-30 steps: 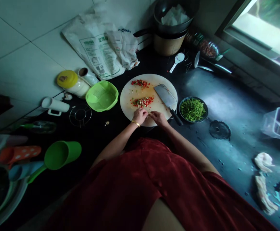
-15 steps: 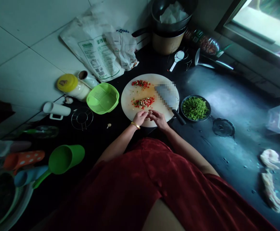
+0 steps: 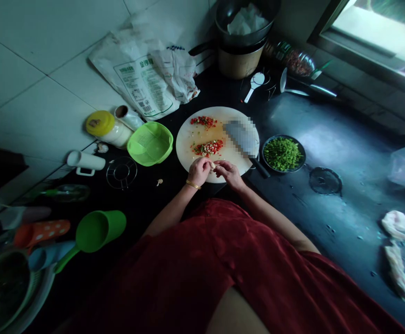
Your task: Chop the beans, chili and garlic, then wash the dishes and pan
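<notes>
Both hands meet over the near edge of a round pale cutting board (image 3: 192, 139). My left hand (image 3: 199, 170), with a gold bangle at the wrist, and my right hand (image 3: 228, 172) pinch one small pale piece (image 3: 212, 165), perhaps a garlic clove, between their fingertips. Two piles of chopped red and green bits (image 3: 207, 147) lie on the board. A cleaver (image 3: 246, 141) rests on the board's right side, handle pointing toward me.
A dark bowl of chopped greens (image 3: 283, 153) stands right of the board, a green plastic bowl (image 3: 150, 143) left of it. A yellow-lidded jar (image 3: 107, 128), wire trivet (image 3: 121, 172), white bag (image 3: 147, 74), stacked pots (image 3: 239, 41), green scoop (image 3: 94, 232) and rags (image 3: 397, 250) sit on the dark counter.
Both hands stay at the board's near edge; the fingertips have drawn closer around the small pale piece. The camera has shifted slightly.
</notes>
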Motion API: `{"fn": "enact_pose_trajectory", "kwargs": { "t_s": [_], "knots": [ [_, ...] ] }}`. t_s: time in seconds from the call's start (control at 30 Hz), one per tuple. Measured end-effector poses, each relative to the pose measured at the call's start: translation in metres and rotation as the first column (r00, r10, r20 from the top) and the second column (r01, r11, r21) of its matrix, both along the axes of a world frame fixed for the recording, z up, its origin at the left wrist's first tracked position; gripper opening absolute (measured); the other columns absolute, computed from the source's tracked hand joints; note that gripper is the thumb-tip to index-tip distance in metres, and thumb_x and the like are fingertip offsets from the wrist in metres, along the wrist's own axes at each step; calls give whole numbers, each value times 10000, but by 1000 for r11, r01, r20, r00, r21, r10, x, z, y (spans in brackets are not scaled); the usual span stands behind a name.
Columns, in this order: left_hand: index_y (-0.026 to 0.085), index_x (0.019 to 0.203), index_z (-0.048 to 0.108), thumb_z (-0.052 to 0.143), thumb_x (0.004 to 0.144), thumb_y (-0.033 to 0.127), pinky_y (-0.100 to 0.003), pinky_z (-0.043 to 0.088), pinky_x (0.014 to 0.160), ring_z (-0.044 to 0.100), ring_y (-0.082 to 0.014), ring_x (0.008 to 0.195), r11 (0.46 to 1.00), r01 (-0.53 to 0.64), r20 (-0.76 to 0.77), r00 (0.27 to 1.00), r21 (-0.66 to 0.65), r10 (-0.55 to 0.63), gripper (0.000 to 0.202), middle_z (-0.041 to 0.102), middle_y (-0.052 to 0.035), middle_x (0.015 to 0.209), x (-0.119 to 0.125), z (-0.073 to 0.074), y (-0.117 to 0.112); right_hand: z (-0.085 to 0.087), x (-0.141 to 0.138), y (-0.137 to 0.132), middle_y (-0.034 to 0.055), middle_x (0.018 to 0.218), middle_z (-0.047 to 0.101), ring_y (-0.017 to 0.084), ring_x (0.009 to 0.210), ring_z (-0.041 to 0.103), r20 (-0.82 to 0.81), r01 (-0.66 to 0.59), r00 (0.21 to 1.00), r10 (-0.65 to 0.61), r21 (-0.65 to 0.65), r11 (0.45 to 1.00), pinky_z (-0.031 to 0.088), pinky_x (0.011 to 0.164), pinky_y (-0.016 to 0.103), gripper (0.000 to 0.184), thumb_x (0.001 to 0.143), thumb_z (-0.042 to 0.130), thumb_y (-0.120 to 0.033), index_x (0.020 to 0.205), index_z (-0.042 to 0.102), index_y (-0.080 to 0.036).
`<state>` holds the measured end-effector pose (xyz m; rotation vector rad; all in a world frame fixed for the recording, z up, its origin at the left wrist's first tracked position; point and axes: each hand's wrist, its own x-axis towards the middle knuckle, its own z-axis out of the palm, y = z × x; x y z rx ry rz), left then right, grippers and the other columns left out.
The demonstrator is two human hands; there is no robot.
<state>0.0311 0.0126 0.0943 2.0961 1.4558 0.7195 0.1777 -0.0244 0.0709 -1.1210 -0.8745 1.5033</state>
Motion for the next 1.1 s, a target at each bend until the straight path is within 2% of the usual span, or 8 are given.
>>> {"fn": "enact_pose_trajectory", "kwargs": {
  "t_s": [0.23,0.6,0.73,0.8,0.87,0.93,1.0,1.1],
  "knots": [
    [186,827,596,466,852,134,-322,464,862,605,-186,895,997,0,-135,991,74,10,142,657,-69,869,-4,0,-5,-2,-13,-3,-4,734,619,113,652,542,-75,-8,997,5,-28,1000,482,614,260,451,633,734,-511,923,621,-185],
    [171,808,618,510,812,135,-258,502,740,635,-138,748,980,-79,145,984,-183,106,114,698,-41,821,-8,-12,-5,-13,-19,5,-6,687,611,97,587,522,-234,29,970,-66,-157,987,464,602,257,442,573,765,-476,856,632,-163],
    [162,852,620,562,809,168,-238,504,688,645,-128,703,949,-11,238,967,-316,90,73,700,-32,787,-7,-24,-4,-14,-15,7,20,681,612,122,602,546,-103,2,994,-23,-203,979,476,610,282,453,617,708,-541,831,598,-158],
    [162,824,627,579,817,211,-237,499,662,645,-131,680,933,-11,211,973,-360,94,68,699,-30,750,-2,-31,1,-11,3,4,55,739,636,153,663,573,166,24,986,5,-171,985,485,657,313,432,734,608,-531,941,606,-152],
    [165,794,645,582,827,242,-244,492,658,644,-139,672,927,0,147,987,-375,60,105,699,-33,723,9,-38,8,-8,30,-1,113,905,653,205,824,590,594,87,803,-41,-50,995,474,764,362,397,838,501,-431,1100,593,-146],
    [173,792,667,570,838,245,-254,486,669,643,-149,682,929,43,72,997,-367,-18,130,703,-40,728,25,-43,19,-4,61,-6,164,1084,610,269,1001,549,908,91,412,-83,50,995,430,866,416,414,859,458,-300,1232,546,-144],
    [184,785,683,553,847,233,-267,481,695,645,-162,718,934,108,-25,992,-341,-124,152,710,-52,762,46,-47,29,-2,83,-6,198,1163,561,317,1065,519,996,35,88,7,-10,999,412,880,443,500,842,441,-210,1337,467,-146],
    [195,748,680,583,831,267,-301,474,723,641,-198,769,937,144,-201,956,-317,-214,147,707,-76,794,74,-51,39,-1,98,8,221,1173,539,306,963,581,975,-22,-87,204,-207,978,451,782,399,625,836,405,-162,1452,300,-160]
  ]
}}
